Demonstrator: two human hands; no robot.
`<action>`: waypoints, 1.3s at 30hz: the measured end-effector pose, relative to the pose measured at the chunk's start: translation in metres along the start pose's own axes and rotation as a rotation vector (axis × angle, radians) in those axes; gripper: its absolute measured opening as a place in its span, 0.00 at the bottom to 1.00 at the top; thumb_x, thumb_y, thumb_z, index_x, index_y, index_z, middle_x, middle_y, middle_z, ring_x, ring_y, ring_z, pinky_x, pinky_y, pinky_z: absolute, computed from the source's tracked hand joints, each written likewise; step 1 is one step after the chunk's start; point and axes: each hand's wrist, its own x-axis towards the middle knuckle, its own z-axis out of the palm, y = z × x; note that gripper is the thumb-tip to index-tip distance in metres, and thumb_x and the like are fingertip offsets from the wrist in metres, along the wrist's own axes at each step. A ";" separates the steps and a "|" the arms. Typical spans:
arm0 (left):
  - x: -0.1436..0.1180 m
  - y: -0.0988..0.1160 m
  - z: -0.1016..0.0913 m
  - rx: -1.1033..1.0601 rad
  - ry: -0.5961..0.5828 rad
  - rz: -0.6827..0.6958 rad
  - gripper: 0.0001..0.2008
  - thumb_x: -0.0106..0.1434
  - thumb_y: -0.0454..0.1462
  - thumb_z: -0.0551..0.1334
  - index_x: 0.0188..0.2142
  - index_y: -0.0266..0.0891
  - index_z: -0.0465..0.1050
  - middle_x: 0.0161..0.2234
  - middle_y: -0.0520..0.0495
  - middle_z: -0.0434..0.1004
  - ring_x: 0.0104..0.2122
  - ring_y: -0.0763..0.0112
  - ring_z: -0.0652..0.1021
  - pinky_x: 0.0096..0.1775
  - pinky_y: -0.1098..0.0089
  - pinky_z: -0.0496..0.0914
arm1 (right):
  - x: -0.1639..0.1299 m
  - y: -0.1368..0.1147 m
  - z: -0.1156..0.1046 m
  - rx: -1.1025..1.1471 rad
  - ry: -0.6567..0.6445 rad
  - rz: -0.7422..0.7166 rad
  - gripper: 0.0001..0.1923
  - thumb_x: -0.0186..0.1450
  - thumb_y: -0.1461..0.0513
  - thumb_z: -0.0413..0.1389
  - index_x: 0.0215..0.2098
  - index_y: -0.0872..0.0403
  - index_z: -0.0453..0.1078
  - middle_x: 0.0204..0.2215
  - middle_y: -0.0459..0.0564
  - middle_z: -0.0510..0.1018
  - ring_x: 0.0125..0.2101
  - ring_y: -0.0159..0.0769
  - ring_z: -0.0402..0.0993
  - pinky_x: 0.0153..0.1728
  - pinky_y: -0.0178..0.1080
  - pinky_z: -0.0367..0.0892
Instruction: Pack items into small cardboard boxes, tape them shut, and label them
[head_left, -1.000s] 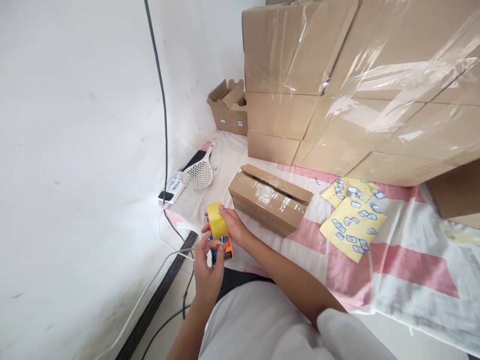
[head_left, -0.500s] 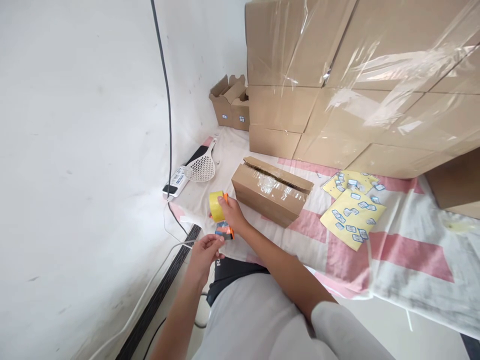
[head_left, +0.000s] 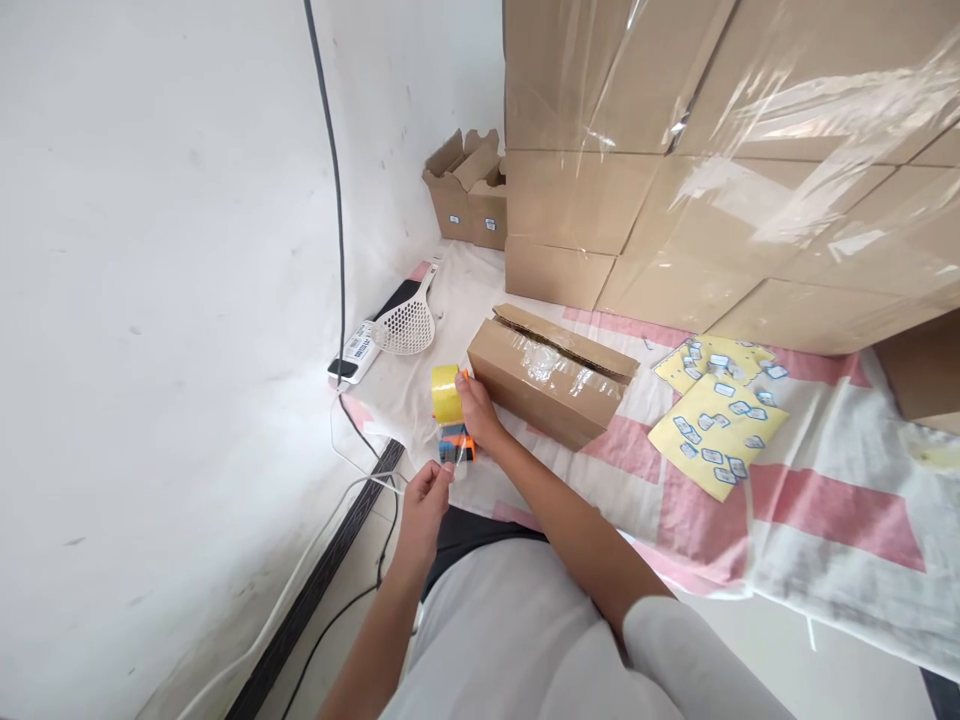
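My right hand (head_left: 478, 412) is wrapped round an orange tape dispenser (head_left: 468, 452), which carries a roll of yellowish packing tape (head_left: 446, 394). Thumb and fingers of my left hand (head_left: 430, 497) are pinched together just below the dispenser's head, on what looks like the clear loose end of the tape. Right beside the dispenser lies a long cardboard box (head_left: 551, 380). Its top has a dark open slit along the far side and shiny clear tape across it.
Wrapped cardboard boxes (head_left: 562, 210) stand stacked at the back. A white perforated scoop (head_left: 409, 325) lies by a scale-like device (head_left: 356, 352) on the left. Yellow sticker sheets (head_left: 716, 435) are on the pink-and-white cloth (head_left: 705, 530). Cables (head_left: 339, 220) run along the wall.
My left hand has risen slightly, closer to the dispenser's head, with its fingers now pinched at the tape. The dispenser has turned a little in my right hand. The view has shifted slightly.
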 end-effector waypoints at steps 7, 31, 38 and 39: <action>-0.016 -0.011 0.009 -0.024 0.051 -0.011 0.24 0.60 0.55 0.64 0.24 0.42 0.57 0.20 0.59 0.48 0.21 0.77 0.53 0.25 0.72 0.49 | 0.003 0.002 -0.001 -0.088 0.124 -0.061 0.25 0.69 0.41 0.47 0.30 0.51 0.65 0.28 0.45 0.71 0.34 0.35 0.67 0.37 0.36 0.64; -0.038 -0.047 -0.003 -0.089 0.035 0.046 0.26 0.61 0.56 0.65 0.24 0.42 0.55 0.21 0.59 0.46 0.21 0.76 0.51 0.25 0.71 0.48 | 0.010 0.011 0.006 -0.087 0.181 -0.084 0.23 0.69 0.44 0.46 0.25 0.50 0.56 0.22 0.42 0.63 0.27 0.31 0.60 0.29 0.35 0.58; -0.046 -0.057 -0.009 -0.042 0.075 0.097 0.25 0.62 0.55 0.64 0.24 0.42 0.55 0.21 0.58 0.47 0.23 0.75 0.52 0.26 0.70 0.49 | 0.010 0.011 0.009 -0.091 0.179 -0.093 0.24 0.69 0.44 0.46 0.24 0.50 0.54 0.21 0.42 0.61 0.26 0.31 0.58 0.27 0.35 0.57; -0.047 -0.058 -0.009 -0.025 0.087 0.102 0.25 0.63 0.55 0.63 0.24 0.42 0.55 0.21 0.58 0.47 0.23 0.75 0.52 0.26 0.71 0.49 | 0.010 0.011 0.009 -0.095 0.175 -0.096 0.24 0.69 0.44 0.46 0.24 0.50 0.54 0.21 0.41 0.60 0.26 0.30 0.58 0.27 0.34 0.57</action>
